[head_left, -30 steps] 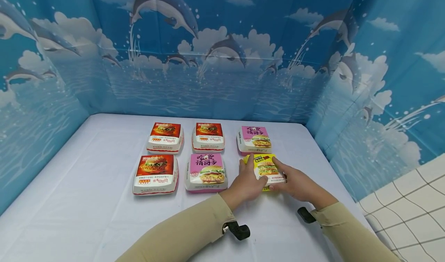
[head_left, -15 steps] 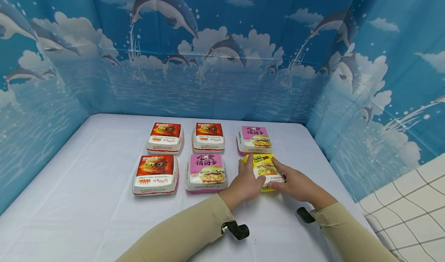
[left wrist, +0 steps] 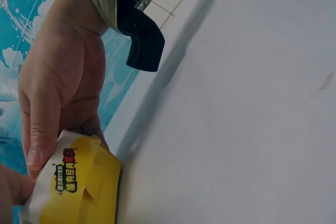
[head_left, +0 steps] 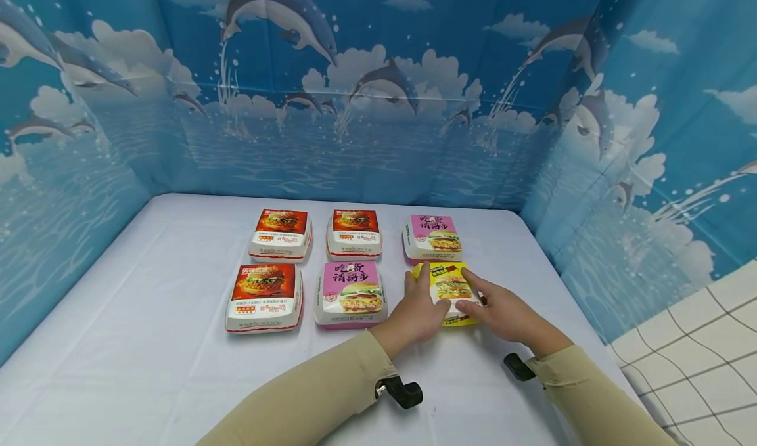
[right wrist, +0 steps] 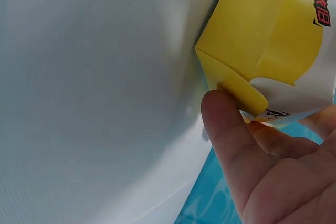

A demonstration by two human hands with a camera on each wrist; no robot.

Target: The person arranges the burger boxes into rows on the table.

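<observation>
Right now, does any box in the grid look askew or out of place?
Mostly tidy. Only the yellow box, front right, stands out: it is the one yellow box among red and pink ones, sits slightly turned against the pink box behind it, and both hands, left and right, grip its sides. No damage or spills show.

Both forearms in tan sleeves reach forward, converging. Left hand (head_left: pixel 416 311) and right hand (head_left: pixel 499 311) lie side by side, fingers extended, thumbs curled in a light grip.

White-clothed table (head_left: pixel 148 314) with six burger boxes: three red, two pink, one yellow (head_left: pixel 452 288).
</observation>
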